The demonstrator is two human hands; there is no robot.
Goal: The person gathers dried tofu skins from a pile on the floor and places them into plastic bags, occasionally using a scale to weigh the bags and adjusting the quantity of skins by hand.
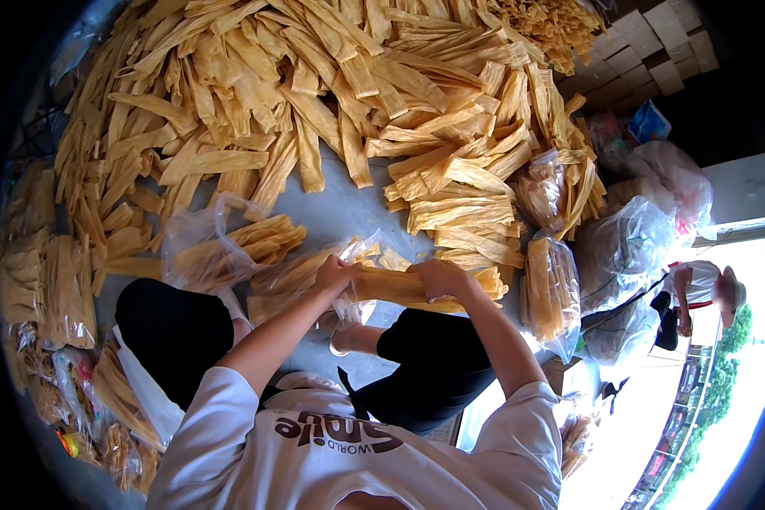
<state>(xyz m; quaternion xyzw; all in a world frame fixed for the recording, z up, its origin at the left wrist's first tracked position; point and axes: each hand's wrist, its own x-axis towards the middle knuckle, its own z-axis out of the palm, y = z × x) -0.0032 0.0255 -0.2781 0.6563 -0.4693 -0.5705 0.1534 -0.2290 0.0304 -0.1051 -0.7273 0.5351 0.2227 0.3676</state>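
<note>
Before my knees lies a bundle of dried yellow strips [386,285] that look like dried tofu skin. My right hand [443,280] is closed over the bundle's right part, its ends sticking out past the fingers. At the left end, my left hand [336,275] grips the bundle beside a clear plastic bag [280,280]; whether it also pinches the bag's edge is hidden. Further left, an open clear bag [194,233] lies with another bundle [264,239] partly inside it.
A large heap of loose strips [331,70] spreads ahead over the grey floor [331,175]. Filled bags [551,290] line my right, with large plastic sacks [625,248] beyond. Stacked bundles [67,287] stand left. A person [695,287] is by the bright opening at right.
</note>
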